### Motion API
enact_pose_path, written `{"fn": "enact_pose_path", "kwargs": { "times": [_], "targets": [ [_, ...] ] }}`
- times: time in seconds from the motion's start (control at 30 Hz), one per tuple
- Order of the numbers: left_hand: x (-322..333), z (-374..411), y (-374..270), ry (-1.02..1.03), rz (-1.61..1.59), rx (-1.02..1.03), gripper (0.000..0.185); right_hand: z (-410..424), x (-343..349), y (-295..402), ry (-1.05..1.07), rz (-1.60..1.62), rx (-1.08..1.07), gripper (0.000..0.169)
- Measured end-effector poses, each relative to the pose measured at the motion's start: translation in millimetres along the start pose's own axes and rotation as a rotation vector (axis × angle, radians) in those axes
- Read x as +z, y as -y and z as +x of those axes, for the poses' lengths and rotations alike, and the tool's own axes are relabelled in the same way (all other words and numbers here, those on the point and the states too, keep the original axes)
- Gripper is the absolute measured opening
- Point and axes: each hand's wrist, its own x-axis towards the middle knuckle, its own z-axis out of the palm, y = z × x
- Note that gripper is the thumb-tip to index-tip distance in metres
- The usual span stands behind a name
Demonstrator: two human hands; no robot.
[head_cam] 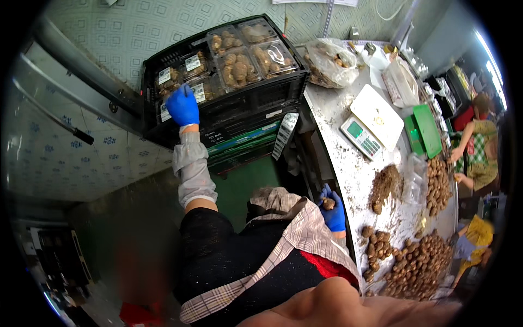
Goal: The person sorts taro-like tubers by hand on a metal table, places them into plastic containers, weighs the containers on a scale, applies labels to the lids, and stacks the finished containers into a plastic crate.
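My left hand (182, 105), in a blue glove, reaches over the front left part of a black plastic crate (253, 96); its fingers are bent down at the packs there, and whether they grip one cannot be told. Clear plastic packs of brown tubers (239, 70) fill the crate, some with printed labels. Beside the table's near edge, my right hand (333, 212), also blue-gloved, holds one small round brown tuber (328, 203). A digital scale (378, 122) with a white platform stands on the metal table, beyond that hand.
Heaps of loose tubers (421, 265) and a mound of soil (386, 186) lie on the table (359, 180). Near them are clear empty trays (415, 180), a green box (423, 131) and a plastic bag of tubers (331, 63). Stacked crates support the filled one. Two co-workers stand across the table.
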Motion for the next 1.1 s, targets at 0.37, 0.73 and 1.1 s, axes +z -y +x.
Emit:
{"fn": "enact_pose_path", "kwargs": {
  "times": [0.37,0.73,1.1],
  "targets": [
    [3,-1,-2,0.075,0.054,-0.078,0.029,-68,-69,10,-0.113,0.057,-0.129,0.044],
    [22,-8,19,0.046,0.098,-0.050,0.035,-95,-84,13,-0.062,0.076,-0.031,0.042],
    [24,-6,16,0.077,0.140,-0.104,0.039,-94,-83,18,-0.036,0.034,0.001,0.043]
  ]
}}
